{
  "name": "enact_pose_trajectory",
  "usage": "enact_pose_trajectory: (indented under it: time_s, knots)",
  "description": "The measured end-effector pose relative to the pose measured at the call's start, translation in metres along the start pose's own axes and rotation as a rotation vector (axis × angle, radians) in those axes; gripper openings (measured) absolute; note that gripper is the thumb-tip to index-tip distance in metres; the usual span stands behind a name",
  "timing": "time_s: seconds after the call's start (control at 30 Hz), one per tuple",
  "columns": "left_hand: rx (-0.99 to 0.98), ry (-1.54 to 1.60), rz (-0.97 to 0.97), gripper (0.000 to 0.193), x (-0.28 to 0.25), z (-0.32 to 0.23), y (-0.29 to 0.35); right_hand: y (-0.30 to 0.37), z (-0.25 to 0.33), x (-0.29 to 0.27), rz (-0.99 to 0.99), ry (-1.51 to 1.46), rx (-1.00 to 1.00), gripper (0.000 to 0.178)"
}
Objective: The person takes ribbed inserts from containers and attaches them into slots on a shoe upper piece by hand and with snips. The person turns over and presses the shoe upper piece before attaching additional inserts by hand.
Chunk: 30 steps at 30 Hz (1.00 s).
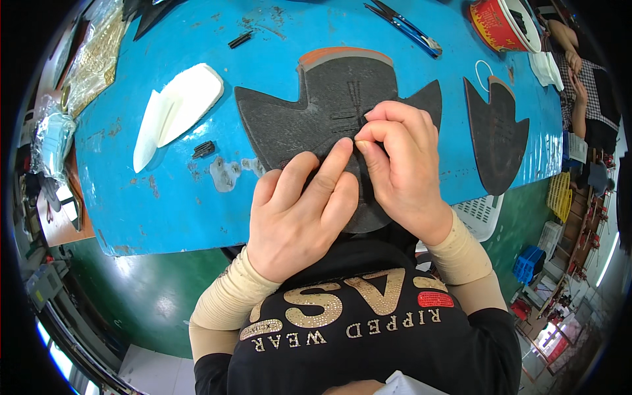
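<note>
A black, soft-looking cut-out piece (273,122) with pointed side wings and an orange-brown top edge lies before me. Several narrow slits run across its middle. My left hand (299,210) rests on its lower left part, index fingertip pressing near the slits and the other fingers bent; the thumb is hidden. Thumb and forefinger of my right hand (405,168) pinch together right beside that fingertip, at the slits. Whatever sits in this pinch is too small and dark to make out. The piece's lower end reaches the table's near edge.
On the blue table (197,224) lie white curved pieces (178,105), bundles of short black strips (204,149), scissors (408,29) and a second black piece (497,138). A red-and-white tub (503,26) stands far right. Clear plastic wrapping (52,141) covers the left side. Another person's hands (576,72) show at right.
</note>
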<state>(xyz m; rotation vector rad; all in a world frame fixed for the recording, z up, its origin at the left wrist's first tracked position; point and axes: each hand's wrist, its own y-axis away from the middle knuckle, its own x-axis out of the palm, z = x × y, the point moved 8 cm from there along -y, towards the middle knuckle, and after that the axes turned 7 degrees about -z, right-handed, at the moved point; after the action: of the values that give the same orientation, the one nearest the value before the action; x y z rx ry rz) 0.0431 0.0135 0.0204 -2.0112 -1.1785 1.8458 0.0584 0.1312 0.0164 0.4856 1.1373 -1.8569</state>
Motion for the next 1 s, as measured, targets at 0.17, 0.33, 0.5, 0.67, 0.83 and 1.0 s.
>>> enact_pose_trajectory:
  time_s: [0.17, 0.33, 0.5, 0.67, 0.83, 1.0]
  knots:
    - [-0.067, 0.025, 0.104, 0.020, 0.005, 0.000, 0.000, 0.000, 0.002, 0.000, -0.010, -0.001, -0.011, 0.022]
    - [-0.075, 0.029, 0.109, 0.023, 0.005, 0.001, -0.003, 0.006, -0.004, -0.010, -0.107, -0.127, 0.065, 0.021]
    - [-0.071, 0.037, 0.134, 0.027, 0.005, 0.000, -0.004, 0.010, -0.018, -0.037, -0.243, -0.232, 0.243, 0.029]
    - [-0.078, 0.025, 0.147, 0.028, 0.006, 0.001, -0.003, 0.013, -0.013, -0.025, -0.083, -0.071, 0.063, 0.039]
    - [-0.067, 0.009, 0.152, 0.026, 0.007, 0.002, -0.001, 0.010, -0.001, -0.014, -0.023, 0.069, -0.112, 0.034]
    - [-0.050, -0.051, 0.148, 0.022, 0.006, -0.001, -0.004, 0.010, 0.005, -0.011, 0.007, 0.113, -0.118, 0.032]
